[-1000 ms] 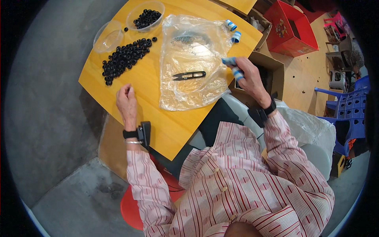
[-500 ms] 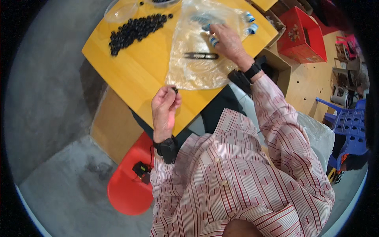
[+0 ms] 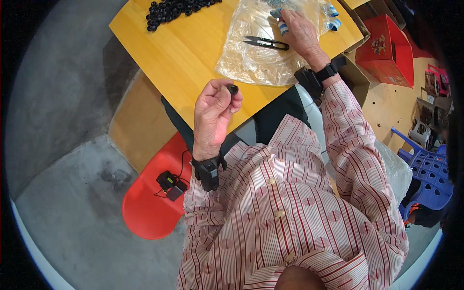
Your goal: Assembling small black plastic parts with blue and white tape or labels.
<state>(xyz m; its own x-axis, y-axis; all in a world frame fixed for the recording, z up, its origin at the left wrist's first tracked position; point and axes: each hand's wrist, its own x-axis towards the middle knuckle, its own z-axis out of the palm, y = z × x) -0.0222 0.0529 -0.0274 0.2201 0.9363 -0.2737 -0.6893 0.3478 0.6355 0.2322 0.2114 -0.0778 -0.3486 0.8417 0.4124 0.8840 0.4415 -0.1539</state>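
Observation:
My left hand is raised at the table's near edge, thumb and fingertips pinching a small round black bead-like piece. Farther off, over a clear plastic bag, my right hand reaches forward. Blue-and-white striped bands cover the ends of its thumb and one finger, which stand apart. Beyond those fingertips lie small shiny bluish pieces, partly cut off by the frame's edge. Black thread snips rest on the bag, nearer than the right hand. Both wrists carry black strapped devices.
Many black pieces form a pile at the table's far left. Two loose striped bands lie right of my right hand. A red box and cardboard boxes stand at the right. Below left is a red stool with small black devices on it.
The whole view has shifted, with the table now higher in the picture. My left hand has turned so the black piece shows more plainly. My right hand stays by the shiny pieces.

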